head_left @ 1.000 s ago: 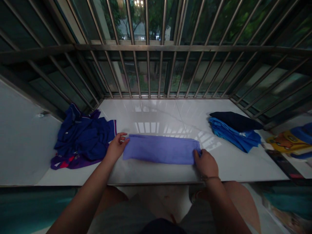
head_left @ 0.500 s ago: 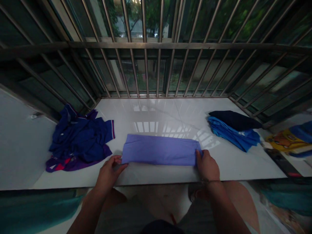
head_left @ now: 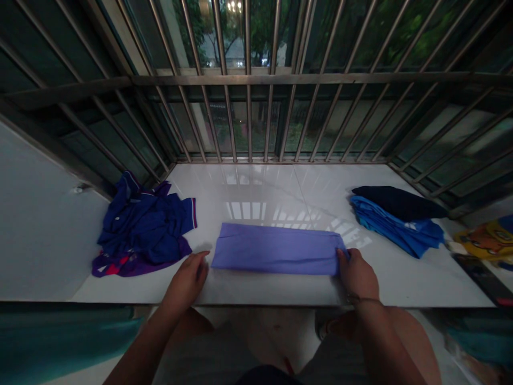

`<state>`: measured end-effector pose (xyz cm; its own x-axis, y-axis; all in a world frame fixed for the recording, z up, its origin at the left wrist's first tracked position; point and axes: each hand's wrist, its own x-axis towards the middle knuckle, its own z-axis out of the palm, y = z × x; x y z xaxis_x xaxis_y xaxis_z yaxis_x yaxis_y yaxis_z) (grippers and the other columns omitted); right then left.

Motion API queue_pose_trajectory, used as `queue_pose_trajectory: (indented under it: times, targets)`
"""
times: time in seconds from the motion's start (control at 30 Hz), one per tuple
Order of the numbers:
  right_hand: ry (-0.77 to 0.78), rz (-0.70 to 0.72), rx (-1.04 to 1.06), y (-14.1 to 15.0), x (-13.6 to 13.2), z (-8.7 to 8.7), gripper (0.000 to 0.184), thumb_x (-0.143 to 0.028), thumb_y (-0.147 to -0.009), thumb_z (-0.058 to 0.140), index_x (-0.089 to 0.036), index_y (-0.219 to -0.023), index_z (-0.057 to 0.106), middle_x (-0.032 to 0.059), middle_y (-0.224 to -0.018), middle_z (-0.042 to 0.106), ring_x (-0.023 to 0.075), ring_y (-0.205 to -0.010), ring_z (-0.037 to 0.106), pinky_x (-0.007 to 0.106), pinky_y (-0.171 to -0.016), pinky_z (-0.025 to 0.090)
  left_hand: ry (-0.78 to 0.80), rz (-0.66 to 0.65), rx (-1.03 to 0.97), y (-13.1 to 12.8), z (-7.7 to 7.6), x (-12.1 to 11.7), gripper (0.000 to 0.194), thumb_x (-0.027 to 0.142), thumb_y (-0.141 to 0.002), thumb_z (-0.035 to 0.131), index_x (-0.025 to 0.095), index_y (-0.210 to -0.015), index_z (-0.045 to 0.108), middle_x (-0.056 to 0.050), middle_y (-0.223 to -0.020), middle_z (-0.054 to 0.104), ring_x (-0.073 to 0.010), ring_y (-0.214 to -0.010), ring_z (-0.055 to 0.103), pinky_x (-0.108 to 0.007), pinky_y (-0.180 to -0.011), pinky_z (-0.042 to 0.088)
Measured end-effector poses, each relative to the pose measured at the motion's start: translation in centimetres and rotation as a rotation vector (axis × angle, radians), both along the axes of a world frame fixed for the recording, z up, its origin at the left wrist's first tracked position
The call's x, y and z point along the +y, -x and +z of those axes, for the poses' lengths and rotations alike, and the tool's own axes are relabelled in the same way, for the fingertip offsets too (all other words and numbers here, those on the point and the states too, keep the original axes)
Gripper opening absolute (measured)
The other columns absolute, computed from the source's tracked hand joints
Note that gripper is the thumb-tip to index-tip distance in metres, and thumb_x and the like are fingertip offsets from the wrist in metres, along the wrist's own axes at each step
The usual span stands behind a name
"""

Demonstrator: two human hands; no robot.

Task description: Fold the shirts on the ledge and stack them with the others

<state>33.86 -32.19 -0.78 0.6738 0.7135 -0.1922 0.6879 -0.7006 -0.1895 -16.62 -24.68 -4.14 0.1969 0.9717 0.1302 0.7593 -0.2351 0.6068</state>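
A purple garment (head_left: 276, 250), folded into a long flat strip, lies crosswise on the white ledge (head_left: 280, 291). My right hand (head_left: 358, 275) pinches its right end, with the thumb on top and a bit of fabric bunched by the fingers. Just off the strip's left end rests my left hand (head_left: 187, 280), its fingers stretched forward and apart from the cloth, holding nothing.
A rumpled dark blue shirt (head_left: 150, 224) lies over a purple piece with red and white marks at left. At right, a dark folded garment (head_left: 396, 200) tops blue clothes (head_left: 396, 227). Beyond are a dark phone-like slab (head_left: 479, 278) and a yellow printed item (head_left: 487, 238). Metal bars (head_left: 276, 80) enclose the back.
My left hand has let go of the strip's left corner and moved slightly away. My right hand stays on the right end. The whole view has shifted a little.
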Motion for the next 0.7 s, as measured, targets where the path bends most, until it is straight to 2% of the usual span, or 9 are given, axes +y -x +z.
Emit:
queue_pose_trajectory:
  times: [0.07, 0.13, 0.23, 0.3, 0.4, 0.5, 0.57, 0.63, 0.7]
  targets:
    - [-0.007, 0.005, -0.005, -0.1, 0.0, 0.0, 0.051, -0.052, -0.116, 0.041, -0.013, -0.138, 0.065, 0.0212, -0.110, 0.081, 0.0354, -0.104, 0.080, 0.037, -0.080, 0.053, 0.144, 0.162, 0.028, -0.5, 0.1, -0.9, 0.043, 0.061, -0.098, 0.055, 0.024, -0.104, 0.077, -0.009, -0.089, 0.081, -0.0319, -0.085, 0.080, -0.044, -0.081, 0.063]
    - [-0.011, 0.014, -0.006, 0.0, -0.1, -0.1, 0.051, -0.052, -0.116, 0.040, -0.013, -0.138, 0.065, 0.0209, -0.109, 0.081, 0.0356, -0.104, 0.080, 0.037, -0.080, 0.053, 0.404, 0.231, -0.030, -1.4, 0.1, -1.6, 0.057, 0.078, -0.096, 0.054, 0.025, -0.085, 0.073, -0.009, -0.077, 0.080, -0.0326, -0.075, 0.080, -0.043, -0.070, 0.062]
    - [0.003, 0.008, -0.010, 0.0, -0.1, -0.4, 0.052, -0.053, -0.116, 0.039, -0.014, -0.139, 0.065, 0.0207, -0.108, 0.081, 0.0360, -0.102, 0.080, 0.038, -0.079, 0.053, 0.783, 0.273, -0.364, -3.5, -0.1, -1.7, 0.068, 0.091, -0.087, 0.062, 0.023, -0.087, 0.070, -0.012, -0.081, 0.083, -0.0326, -0.073, 0.082, -0.042, -0.063, 0.064]
    - [0.006, 0.007, -0.017, -0.1, 0.0, -0.5, 0.052, -0.053, -0.116, 0.040, -0.013, -0.139, 0.065, 0.0215, -0.110, 0.081, 0.0355, -0.102, 0.080, 0.038, -0.079, 0.053, 0.856, 0.328, -0.608, -4.8, -0.5, -1.0, 0.067, 0.087, -0.081, 0.076, 0.022, -0.094, 0.067, -0.015, -0.089, 0.084, -0.0315, -0.078, 0.084, -0.042, -0.069, 0.068]
    - [-0.004, 0.019, -0.012, -0.7, 0.2, -0.5, 0.051, -0.051, -0.115, 0.043, -0.013, -0.138, 0.066, 0.0224, -0.114, 0.081, 0.0344, -0.103, 0.079, 0.037, -0.081, 0.053, 0.705, 0.387, -0.784, -5.6, -0.9, 0.7, 0.067, 0.075, -0.073, 0.091, 0.022, -0.104, 0.063, -0.012, -0.095, 0.084, -0.0279, -0.083, 0.084, -0.043, -0.080, 0.070]
    - [-0.013, 0.006, -0.016, -1.7, 0.4, 0.1, 0.048, -0.050, -0.115, 0.046, -0.012, -0.136, 0.067, 0.0222, -0.116, 0.081, 0.0348, -0.104, 0.079, 0.037, -0.080, 0.052, 0.454, 0.365, -0.674, -5.5, -0.8, 1.8, 0.065, 0.073, -0.074, 0.090, 0.024, -0.106, 0.061, -0.008, -0.096, 0.081, -0.0272, -0.082, 0.081, -0.045, -0.078, 0.070]
    - [-0.018, -0.021, -0.039, -2.3, 0.7, 0.9, 0.048, -0.049, -0.114, 0.047, -0.012, -0.136, 0.068, 0.0223, -0.115, 0.081, 0.0354, -0.104, 0.079, 0.037, -0.079, 0.051, 0.259, 0.240, -0.524, -5.6, -0.5, 1.7, 0.052, 0.069, -0.087, 0.080, 0.024, -0.107, 0.065, -0.009, -0.105, 0.081, -0.0278, -0.092, 0.081, -0.047, -0.087, 0.070]
    - [-0.042, -0.041, -0.076, -2.5, 1.3, 2.0, 0.048, -0.050, -0.114, 0.048, -0.012, -0.136, 0.068, 0.0222, -0.112, 0.081, 0.0357, -0.102, 0.079, 0.037, -0.077, 0.050, 0.083, 0.022, -0.385, -6.1, -0.4, 1.2, 0.036, 0.058, -0.101, 0.068, 0.025, -0.114, 0.072, -0.011, -0.125, 0.080, -0.0282, -0.115, 0.079, -0.049, -0.106, 0.064]
    - [-0.082, -0.044, -0.115, -2.0, 2.0, 3.3, 0.047, -0.050, -0.114, 0.050, -0.013, -0.136, 0.069, 0.0212, -0.111, 0.081, 0.0352, -0.100, 0.078, 0.037, -0.076, 0.049, -0.024, -0.181, -0.252, -6.7, -0.7, 0.8, 0.029, 0.046, -0.108, 0.060, 0.027, -0.123, 0.076, -0.011, -0.144, 0.075, -0.0281, -0.135, 0.071, -0.051, -0.121, 0.056]
